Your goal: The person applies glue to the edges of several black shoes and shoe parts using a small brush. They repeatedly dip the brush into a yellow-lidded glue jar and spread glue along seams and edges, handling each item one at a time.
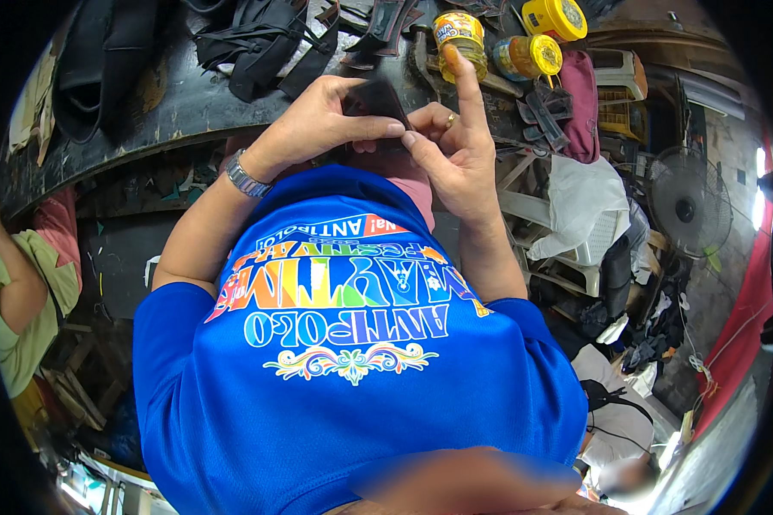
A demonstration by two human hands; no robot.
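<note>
Over the near edge of the worktable, my left hand (325,113), with a metal watch at the wrist, grips a flat black piece (376,101) that looks like leather, its thumb along the near edge. My right hand (460,154) pinches the same piece at its right corner with the thumb. Its index finger stretches up, the tip stained orange-brown, and the other fingers curl behind. Just beyond that fingertip stands a jar (460,34) with a yellow label and amber contents. Another jar (524,58) with a yellow lid leans beside it.
Black straps (253,43) and cut pieces lie on the dark worktable (176,94). Farther right are a yellow tub (555,19), a maroon cloth (581,107), stacked plastic chairs (575,249) and a fan (685,209). One person (21,300) is at the left, another (618,429) at lower right.
</note>
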